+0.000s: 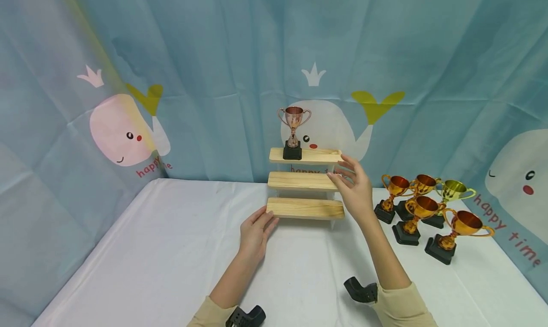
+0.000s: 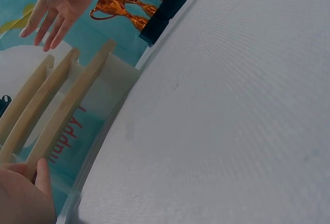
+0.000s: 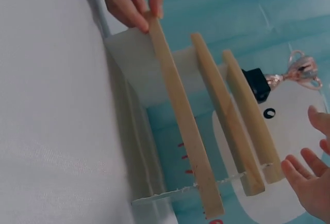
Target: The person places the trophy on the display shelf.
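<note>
Backdrop: a pale-blue printed fabric curtain (image 1: 248, 42) is hung in soft folds beyond both hands.
Table: a flat surface under white cloth (image 1: 128, 251), finely ribbed in the left wrist view, is spread beneath both hands.
Spare cups: five glossy metallic two-handled cups on black blocky bases (image 1: 467, 222) are grouped to the right of the right hand, four orange-gold, one yellower; room should be left for that elbow.
Stand: a three-tier stepped stand of pale wood and translucent panels (image 1: 306, 209) is set between the hands. Best steadied from both ends, kept square, not twisted.
Boards: straight pale-yellow bars, grain visible, ends blunt.
Side panels: thin translucent sheets, plastic by the look (image 3: 134, 64); a rough bright edge is shown nearest the right hand. Squeezing there is best avoided.
Right hand (image 1: 356, 190): fingers loosely spread, nothing held; a gap to the upper boards' ends is shown in the wrist views. Approach best made slowly.
Left hand (image 1: 254, 233): well apart from the right; bottom board's left end is pinched. Light grip judged enough.
Shelf cup: a shiny rose-copper two-handled cup on a black block base (image 1: 293, 118) is stood upright on the top board, beyond the left hand, leftward of the right. Slim stem; jolts could tip it.
</note>
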Demonstrator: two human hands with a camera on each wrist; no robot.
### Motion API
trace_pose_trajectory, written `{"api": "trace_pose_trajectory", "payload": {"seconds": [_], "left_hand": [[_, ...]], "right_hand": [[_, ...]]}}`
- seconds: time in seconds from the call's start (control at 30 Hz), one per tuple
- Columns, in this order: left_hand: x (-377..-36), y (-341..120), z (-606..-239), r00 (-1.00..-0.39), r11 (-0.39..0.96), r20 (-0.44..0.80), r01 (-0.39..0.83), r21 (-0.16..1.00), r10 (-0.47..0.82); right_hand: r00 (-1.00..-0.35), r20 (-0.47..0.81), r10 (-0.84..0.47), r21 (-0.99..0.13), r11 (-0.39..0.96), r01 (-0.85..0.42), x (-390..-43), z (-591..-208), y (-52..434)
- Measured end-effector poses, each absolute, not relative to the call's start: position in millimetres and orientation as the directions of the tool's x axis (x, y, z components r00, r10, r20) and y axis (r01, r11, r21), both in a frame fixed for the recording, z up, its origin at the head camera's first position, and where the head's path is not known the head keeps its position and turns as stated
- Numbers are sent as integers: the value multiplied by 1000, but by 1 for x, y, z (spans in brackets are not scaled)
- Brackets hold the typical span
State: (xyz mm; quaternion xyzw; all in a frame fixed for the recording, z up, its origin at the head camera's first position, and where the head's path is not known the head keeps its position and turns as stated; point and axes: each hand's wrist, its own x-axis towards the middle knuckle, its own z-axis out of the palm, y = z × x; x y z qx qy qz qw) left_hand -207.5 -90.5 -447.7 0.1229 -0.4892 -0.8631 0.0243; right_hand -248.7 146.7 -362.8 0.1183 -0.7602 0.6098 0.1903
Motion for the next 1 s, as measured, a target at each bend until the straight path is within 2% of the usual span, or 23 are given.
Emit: {"api": "trace_pose_trajectory", "payload": {"seconds": [1.0], "left_hand": [[-208,-92,-447,-967,-514,-196,-87,853,-163]], "right_hand": [[-829,539,148,-801,392,-451,-240,-355,179]]}}
